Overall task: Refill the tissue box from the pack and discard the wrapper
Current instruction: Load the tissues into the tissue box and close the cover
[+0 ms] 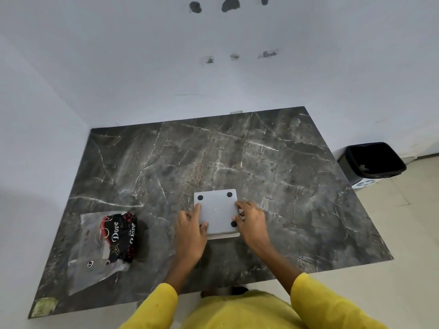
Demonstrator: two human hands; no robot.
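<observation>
A white square tissue box (217, 211) lies upside down on the dark marble table (273, 167), its flat base with black rubber feet facing up. My left hand (191, 227) grips its left edge and my right hand (251, 220) grips its right edge. A thin pale strip shows under the box's near edge. To the left lies a clear plastic wrapper (95, 252) with a black and red "Dove" print (121, 235); it looks flattened, and I cannot tell whether any tissues are inside.
A black waste bin (373, 161) stands on the floor beyond the table's right edge, against the white wall. The table sits in a corner, with walls behind and to the left. A small greenish sticker (45, 306) marks the table's near left corner.
</observation>
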